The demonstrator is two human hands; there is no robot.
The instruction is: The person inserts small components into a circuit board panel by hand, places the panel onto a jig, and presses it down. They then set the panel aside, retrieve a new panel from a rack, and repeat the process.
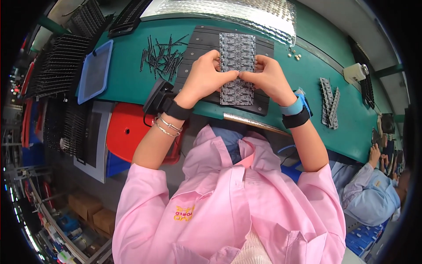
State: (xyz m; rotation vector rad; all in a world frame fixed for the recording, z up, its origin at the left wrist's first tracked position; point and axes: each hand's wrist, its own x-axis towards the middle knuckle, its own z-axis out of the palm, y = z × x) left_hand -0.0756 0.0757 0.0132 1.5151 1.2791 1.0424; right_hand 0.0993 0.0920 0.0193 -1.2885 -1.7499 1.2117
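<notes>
A grey circuit board panel (237,48), long and covered in rows of small parts, is held upright lengthwise in front of me. My left hand (208,75) grips its left edge, fingers curled behind and thumb on its face. On the opposite edge my right hand (271,75) does the same, and the two thumb tips nearly meet at the panel's middle. Under the panel lies a black slatted plate (200,48) with screws in it. To the left of the plate, thin dark strips (160,56) lie scattered on the green table mat (125,66).
A blue tray (96,72) and black racks (57,66) stand at the left. Bubble wrap (263,17) lies along the back. Several narrow board strips (329,103), small pale pieces (295,56) and a white bottle (355,73) are at the right. A red stool (127,132) is below; a co-worker (373,189) sits at far right.
</notes>
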